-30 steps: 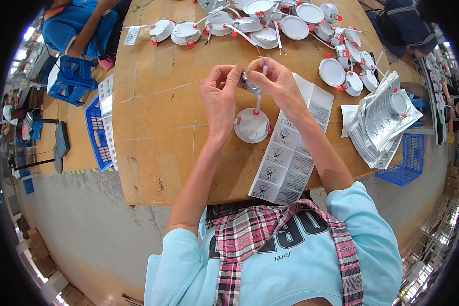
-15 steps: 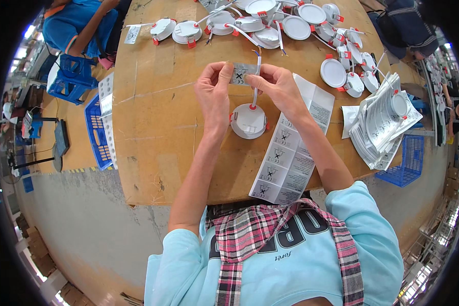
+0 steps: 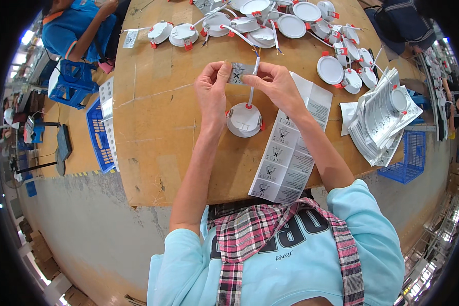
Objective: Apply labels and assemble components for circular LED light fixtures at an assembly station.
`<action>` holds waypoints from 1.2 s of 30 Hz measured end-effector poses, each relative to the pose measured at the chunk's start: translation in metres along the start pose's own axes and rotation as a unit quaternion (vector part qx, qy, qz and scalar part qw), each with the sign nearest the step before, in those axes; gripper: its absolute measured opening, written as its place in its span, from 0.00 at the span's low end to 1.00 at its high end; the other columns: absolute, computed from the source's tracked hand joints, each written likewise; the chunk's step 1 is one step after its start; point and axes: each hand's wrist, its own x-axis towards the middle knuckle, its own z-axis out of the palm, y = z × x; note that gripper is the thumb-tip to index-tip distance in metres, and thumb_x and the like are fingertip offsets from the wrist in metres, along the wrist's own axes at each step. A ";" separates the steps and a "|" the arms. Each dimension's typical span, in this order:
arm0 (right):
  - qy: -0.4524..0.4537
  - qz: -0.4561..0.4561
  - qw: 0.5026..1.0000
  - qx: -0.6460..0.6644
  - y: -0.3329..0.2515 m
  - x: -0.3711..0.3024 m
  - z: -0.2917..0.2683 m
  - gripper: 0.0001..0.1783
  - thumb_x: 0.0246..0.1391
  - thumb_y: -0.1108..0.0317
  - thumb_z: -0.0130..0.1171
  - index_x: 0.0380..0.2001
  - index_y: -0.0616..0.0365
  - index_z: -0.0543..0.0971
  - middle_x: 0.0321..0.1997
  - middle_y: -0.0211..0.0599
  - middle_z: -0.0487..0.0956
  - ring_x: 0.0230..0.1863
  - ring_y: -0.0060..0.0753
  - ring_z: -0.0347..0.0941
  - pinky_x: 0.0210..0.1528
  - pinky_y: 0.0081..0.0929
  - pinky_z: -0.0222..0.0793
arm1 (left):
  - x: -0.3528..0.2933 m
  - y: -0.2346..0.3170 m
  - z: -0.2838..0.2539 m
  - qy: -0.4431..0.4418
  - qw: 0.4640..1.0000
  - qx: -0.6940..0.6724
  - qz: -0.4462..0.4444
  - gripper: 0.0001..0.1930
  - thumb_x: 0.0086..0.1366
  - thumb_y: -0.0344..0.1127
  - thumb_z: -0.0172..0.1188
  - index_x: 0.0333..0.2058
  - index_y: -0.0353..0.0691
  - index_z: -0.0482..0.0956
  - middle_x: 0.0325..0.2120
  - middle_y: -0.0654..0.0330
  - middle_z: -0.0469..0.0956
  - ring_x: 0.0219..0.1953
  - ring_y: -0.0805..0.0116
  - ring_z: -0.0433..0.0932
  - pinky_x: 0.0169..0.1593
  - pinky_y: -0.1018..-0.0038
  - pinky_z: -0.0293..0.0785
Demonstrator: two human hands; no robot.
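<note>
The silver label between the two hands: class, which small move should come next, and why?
Probably a firm press with the right thumb where the silver label meets the white cable. The left hand pinches the label's outer end, and the thumb of the right hand already lies by the cable; whether the label sticks there cannot be seen.

Broad brown worktable (image 3: 158, 127) beneath the hands (image 3: 211, 92), top scuffed and scratched. Left of the hands: blue plastic stool (image 3: 71, 84), tan ground (image 3: 81, 135) edged with yellow-and-black striping (image 3: 89, 173). Behind the hands, bodyward: grey floor (image 3: 102, 224), stained. Far left and back of them, stacked cartons (image 3: 41, 247); far right and back, metal racking (image 3: 428, 250), blurred. Bright patches (image 3: 28, 37) far left and forward, windows or lamps unclear.
</note>
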 end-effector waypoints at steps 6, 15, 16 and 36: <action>0.002 -0.040 0.996 -0.075 0.002 0.000 0.005 0.15 0.51 0.62 0.63 0.34 0.66 0.80 0.30 0.36 0.80 0.31 0.21 0.72 0.35 0.21 0.67 | 0.002 -0.001 -0.005 0.002 1.000 -0.018 -0.002 0.09 0.64 0.34 0.58 0.34 0.34 0.79 0.26 0.66 0.77 0.27 0.81 0.71 0.34 0.82 0.68; 0.012 -0.067 0.998 0.007 0.000 -0.003 0.011 0.13 0.53 0.63 0.61 0.34 0.65 0.80 0.28 0.30 0.78 0.30 0.18 0.71 0.33 0.21 0.67 | 0.003 0.002 -0.006 -0.028 0.999 -0.040 -0.016 0.08 0.65 0.33 0.56 0.32 0.35 0.79 0.26 0.65 0.76 0.28 0.81 0.71 0.35 0.82 0.68; 0.014 -0.029 0.999 0.031 0.002 -0.002 0.010 0.13 0.54 0.63 0.61 0.33 0.66 0.80 0.27 0.29 0.78 0.29 0.17 0.71 0.32 0.19 0.66 | 0.002 0.002 -0.006 -0.029 0.999 -0.040 -0.016 0.08 0.65 0.33 0.56 0.32 0.35 0.79 0.26 0.65 0.76 0.28 0.81 0.71 0.35 0.82 0.68; 0.044 -0.046 0.991 0.118 -0.001 0.000 0.004 0.12 0.55 0.63 0.61 0.31 0.64 0.79 0.26 0.28 0.77 0.28 0.14 0.69 0.31 0.15 0.64 | -0.001 0.005 0.000 -0.105 0.988 -0.084 -0.072 0.06 0.64 0.32 0.58 0.32 0.37 0.79 0.27 0.67 0.77 0.29 0.81 0.71 0.37 0.82 0.67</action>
